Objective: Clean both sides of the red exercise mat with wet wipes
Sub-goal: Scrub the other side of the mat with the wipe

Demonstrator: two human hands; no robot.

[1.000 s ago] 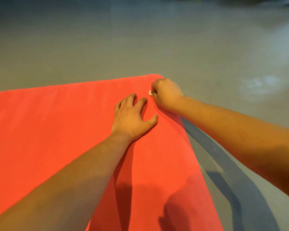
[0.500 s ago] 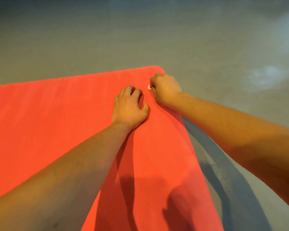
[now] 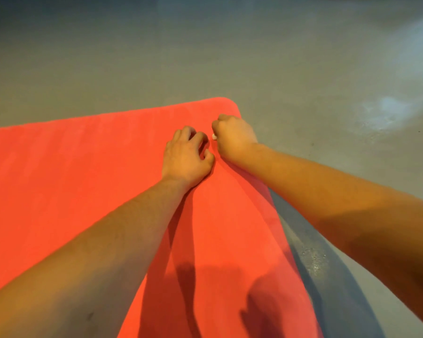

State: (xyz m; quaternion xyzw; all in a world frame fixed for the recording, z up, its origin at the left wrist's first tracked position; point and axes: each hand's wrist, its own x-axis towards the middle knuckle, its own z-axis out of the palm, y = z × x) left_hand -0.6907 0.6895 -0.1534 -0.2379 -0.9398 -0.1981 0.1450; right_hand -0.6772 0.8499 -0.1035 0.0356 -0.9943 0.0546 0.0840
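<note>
Red mat (image 3: 83, 179) lies flat; right grip (image 3: 235, 137) clenches perhaps a wipe (image 3: 214, 136), left grip (image 3: 186, 157) curled, empty.

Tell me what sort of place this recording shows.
Probably a gym, studio or garage-like room, though little shows: a bare grey floor, a red exercise mat spread flat on it, and the right hand gripping a small white wipe.

Red mat (image 3: 83, 167) flat on grey floor (image 3: 205, 57); near its far right corner the right hand (image 3: 235, 137) is fisted round a white wet wipe (image 3: 214, 136), mostly hidden, with the left hand (image 3: 186, 158) just beside it, further from the corner, fingers curled, resting on the mat.
</note>
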